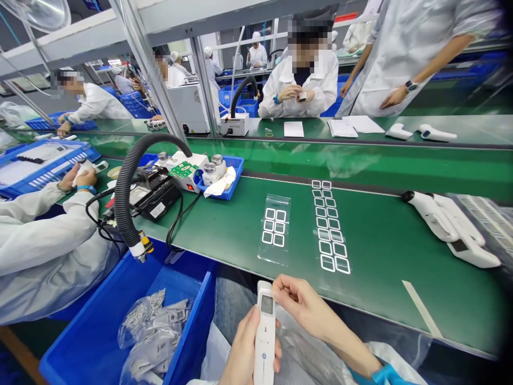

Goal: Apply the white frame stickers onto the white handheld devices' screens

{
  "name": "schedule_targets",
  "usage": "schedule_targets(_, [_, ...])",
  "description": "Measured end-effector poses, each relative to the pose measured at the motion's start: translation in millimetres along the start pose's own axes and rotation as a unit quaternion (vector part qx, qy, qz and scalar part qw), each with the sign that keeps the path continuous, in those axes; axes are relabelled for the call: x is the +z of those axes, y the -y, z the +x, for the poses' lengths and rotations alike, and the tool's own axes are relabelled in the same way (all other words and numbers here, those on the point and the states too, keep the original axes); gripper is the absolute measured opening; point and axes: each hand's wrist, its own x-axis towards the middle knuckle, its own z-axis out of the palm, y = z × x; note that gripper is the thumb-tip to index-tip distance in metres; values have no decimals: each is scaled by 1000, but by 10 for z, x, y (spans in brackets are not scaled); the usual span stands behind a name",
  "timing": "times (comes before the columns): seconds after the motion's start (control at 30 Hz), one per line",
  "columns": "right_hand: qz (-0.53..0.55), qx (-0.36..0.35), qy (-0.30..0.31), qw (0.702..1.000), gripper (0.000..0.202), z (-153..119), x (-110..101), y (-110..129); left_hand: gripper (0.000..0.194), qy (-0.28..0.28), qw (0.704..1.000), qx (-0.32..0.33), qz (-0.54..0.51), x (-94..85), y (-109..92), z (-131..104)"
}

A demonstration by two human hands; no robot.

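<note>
A white handheld device (264, 331) with a small grey screen is upright at the bottom centre, its screen towards me. My left hand (243, 347) is wrapped round its lower body. Bent fingers of my right hand (298, 299) touch the device's upper right edge beside the screen; whether they pinch something small is hidden. On the green table (224, 230) ahead lie a clear bag (273, 256) with several white square frames and, to its right, two columns of white frames (326, 219).
White devices (449, 224) lie at the right. A blue bin (100, 326) with bagged parts stands at lower left. A black hose (120, 187) and a blue tray (228, 190) with jars are at left. A co-worker's hands (82, 174) hold a white device; other people work beyond.
</note>
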Motion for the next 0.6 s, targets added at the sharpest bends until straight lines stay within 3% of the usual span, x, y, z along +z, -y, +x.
schedule_targets(0.1, [-54, -29, -20, 998, 27, -48, 44, -7, 61, -2, 1000, 1, -9, -8, 8, 12])
schedule_targets(0.17, [-112, -85, -60, 988, 26, -101, 97, -26, 60, -4, 1000, 3, -12, -19, 13, 20])
schedule_targets(0.3, [-272, -245, -140, 920, 22, -227, 201, -145, 55, -20, 1000, 24, -4, -41, 15, 29])
schedule_targets(0.37, [-313, -277, -147, 896, 29, -276, 225, -215, 52, -18, 999, 40, 2, -47, 8, 27])
schedule_targets(0.47, [-251, -257, -135, 924, 34, -294, 210, -259, 52, -7, 999, 42, 8, -34, -16, 10])
schedule_targets(0.6, [-43, -159, -153, 975, 27, -198, 121, -177, 54, 10, 999, 39, 23, 20, -57, -24])
